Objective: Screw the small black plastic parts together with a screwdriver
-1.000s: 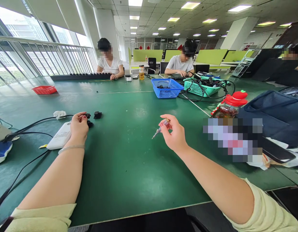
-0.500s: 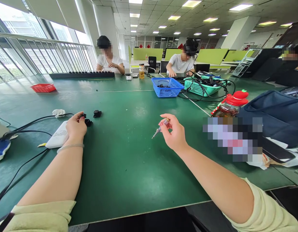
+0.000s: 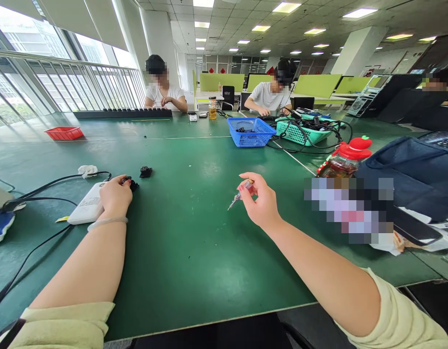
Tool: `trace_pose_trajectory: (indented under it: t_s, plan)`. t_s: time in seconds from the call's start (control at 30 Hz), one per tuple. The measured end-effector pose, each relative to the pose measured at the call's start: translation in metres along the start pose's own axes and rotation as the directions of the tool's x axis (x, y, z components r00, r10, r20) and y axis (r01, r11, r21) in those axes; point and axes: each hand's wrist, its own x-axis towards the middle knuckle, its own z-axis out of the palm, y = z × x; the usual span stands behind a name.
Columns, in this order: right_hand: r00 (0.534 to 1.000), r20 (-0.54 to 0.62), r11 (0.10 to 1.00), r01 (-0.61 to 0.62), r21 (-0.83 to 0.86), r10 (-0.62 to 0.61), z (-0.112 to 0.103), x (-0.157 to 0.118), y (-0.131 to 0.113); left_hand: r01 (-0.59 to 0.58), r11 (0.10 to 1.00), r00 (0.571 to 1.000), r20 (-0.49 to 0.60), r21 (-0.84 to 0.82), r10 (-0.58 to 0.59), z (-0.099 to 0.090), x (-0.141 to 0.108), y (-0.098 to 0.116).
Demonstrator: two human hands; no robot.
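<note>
On the left, my left hand (image 3: 116, 195) has its fingers closed at a small black part (image 3: 132, 183) low over the green table (image 3: 187, 232); the fingertips are partly hidden. One more black part (image 3: 146, 171) lies a little beyond and to the right of it. Beside my left wrist rests a white power bank (image 3: 86, 208). My right hand (image 3: 261, 199) pinches a small screwdriver (image 3: 234, 199) with a pale handle, its tip angled down to the left above the table.
Black cables (image 3: 45, 198) and a crumpled tissue (image 3: 88, 170) lie at left. Farther back are a red tray (image 3: 64, 133), a blue basket (image 3: 251, 137) and a green basket (image 3: 293, 133) with cables. A red-lidded bottle (image 3: 345, 157) and dark bag (image 3: 413, 174) stand right. Two people sit opposite.
My left hand has shifted slightly right and down, bringing the held black part to the one lying beside it. My right hand stays nearly still with the screwdriver.
</note>
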Motion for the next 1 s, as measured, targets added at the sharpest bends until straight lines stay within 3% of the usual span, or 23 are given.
trace_pose_trajectory:
  t_s: [0.33,1.0]
  plan:
    - [1.000,0.010,1.000,-0.013,0.016,0.012,-0.0009,-0.0002,-0.0013,0.035,0.999,0.999,-0.003,0.017,-0.034,-0.0009,0.0001,-0.0004]
    - [1.000,0.018,1.000,-0.011,0.001,0.011,-0.0011,0.0002,-0.0026,-0.037,0.997,0.999,0.006,0.065,0.037,-0.0014,-0.0021,0.0005]
